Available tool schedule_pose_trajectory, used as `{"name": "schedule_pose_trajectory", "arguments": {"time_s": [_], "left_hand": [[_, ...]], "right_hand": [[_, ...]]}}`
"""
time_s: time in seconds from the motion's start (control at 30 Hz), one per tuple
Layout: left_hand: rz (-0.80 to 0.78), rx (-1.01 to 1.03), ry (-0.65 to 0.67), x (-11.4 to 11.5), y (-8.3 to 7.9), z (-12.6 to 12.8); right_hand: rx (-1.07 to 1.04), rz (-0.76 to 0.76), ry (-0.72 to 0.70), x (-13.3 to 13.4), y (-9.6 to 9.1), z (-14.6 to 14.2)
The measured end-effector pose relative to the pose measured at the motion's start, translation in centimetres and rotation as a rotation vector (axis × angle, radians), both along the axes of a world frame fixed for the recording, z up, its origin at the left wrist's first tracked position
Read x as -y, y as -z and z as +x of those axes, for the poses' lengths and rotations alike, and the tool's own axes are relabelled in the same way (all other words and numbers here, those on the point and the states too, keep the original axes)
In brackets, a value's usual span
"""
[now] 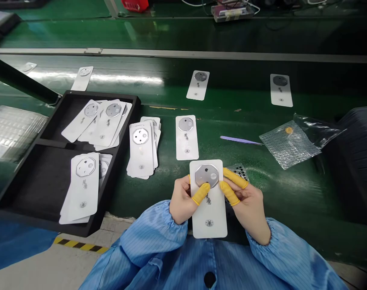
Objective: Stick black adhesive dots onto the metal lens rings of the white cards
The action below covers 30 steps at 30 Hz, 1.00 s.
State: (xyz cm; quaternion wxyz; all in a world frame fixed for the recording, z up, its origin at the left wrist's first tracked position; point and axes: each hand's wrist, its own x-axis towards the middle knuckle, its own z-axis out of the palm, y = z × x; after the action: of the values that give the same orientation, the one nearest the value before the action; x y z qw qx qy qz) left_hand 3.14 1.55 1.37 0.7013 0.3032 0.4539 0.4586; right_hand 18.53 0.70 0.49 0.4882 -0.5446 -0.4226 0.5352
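Note:
A white rounded-corner panel [209,213] with a grey octagonal plate near its top is held upright in front of my chest. My left hand [186,197] grips its left edge, the yellow-cotted thumb pressing at the lower rim of the octagon. On the right edge my right hand [245,197] holds it between thumb and fingers, also in yellow finger cots. Partly hidden behind that hand lies a clear sheet of small black dots [238,171]. Just beyond, a similar single panel [187,141] lies flat on the green surface. Purple tweezers [240,140] rest to its right.
Left of me, a black divided tray [29,181] holds several panels, with a panel stack [141,153] beside it. Bubble wrap [289,145] with a small round orange-yellow piece lies right. More panels, including one [280,90], lie farther back. A clear plastic tray stack [14,131] sits far left.

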Motion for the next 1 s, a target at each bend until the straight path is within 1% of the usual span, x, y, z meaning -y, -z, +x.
{"name": "schedule_pose_trajectory", "arguments": {"time_s": [0.23,0.3,0.37,0.4,0.47,0.53,0.57,0.6,0.67,0.73,0.77,0.8,0.83,0.9,0.93,0.97,1.0], "left_hand": [[-0.013,-0.067,-0.061,0.5,0.4,0.4],[-0.004,-0.092,-0.053,0.5,0.6,0.5],[-0.002,-0.134,-0.057,0.2,0.7,0.0],[-0.013,-0.163,-0.063,0.0,0.7,-0.5],[-0.019,-0.244,-0.094,-0.3,0.5,-2.0],[0.027,-0.368,-0.138,-0.4,0.1,-4.0],[0.066,-0.445,-0.147,-0.3,0.0,-5.0],[0.101,-0.524,-0.139,-0.1,-0.1,-5.7],[0.127,-0.648,-0.053,0.6,-0.2,-6.5],[0.115,-0.667,0.063,1.3,0.1,-5.9],[0.107,-0.632,0.108,1.6,0.3,-5.2],[0.101,-0.572,0.151,1.8,0.5,-4.3],[0.096,-0.498,0.193,1.9,0.8,-3.4],[0.083,-0.370,0.236,2.0,1.3,-1.5],[0.074,-0.331,0.230,2.0,1.5,-0.8],[0.064,-0.311,0.209,1.9,1.6,-0.3],[0.056,-0.303,0.177,1.9,1.7,0.1]], "right_hand": [[0.072,0.031,-0.009,0.0,0.7,-0.5],[0.100,0.072,-0.041,0.0,0.8,-0.3],[0.183,0.151,-0.114,0.4,1.0,0.3],[0.270,0.209,-0.161,0.7,1.1,0.8],[0.512,0.342,-0.276,1.6,1.8,2.1],[0.719,0.484,-0.379,2.4,2.9,3.5],[0.776,0.540,-0.409,2.8,3.5,4.1],[0.793,0.583,-0.410,3.1,4.0,4.5],[0.759,0.623,-0.324,3.3,4.5,4.8],[0.709,0.645,-0.200,3.2,4.2,4.6],[0.694,0.671,-0.164,3.1,3.8,4.5],[0.692,0.702,-0.160,3.0,3.2,4.4],[0.696,0.731,-0.189,2.9,2.6,4.3],[0.669,0.739,-0.323,2.7,1.3,4.2],[0.632,0.703,-0.385,2.6,0.8,4.2],[0.592,0.648,-0.412,2.4,0.4,4.2],[0.559,0.598,-0.405,2.2,0.2,4.1]]}}
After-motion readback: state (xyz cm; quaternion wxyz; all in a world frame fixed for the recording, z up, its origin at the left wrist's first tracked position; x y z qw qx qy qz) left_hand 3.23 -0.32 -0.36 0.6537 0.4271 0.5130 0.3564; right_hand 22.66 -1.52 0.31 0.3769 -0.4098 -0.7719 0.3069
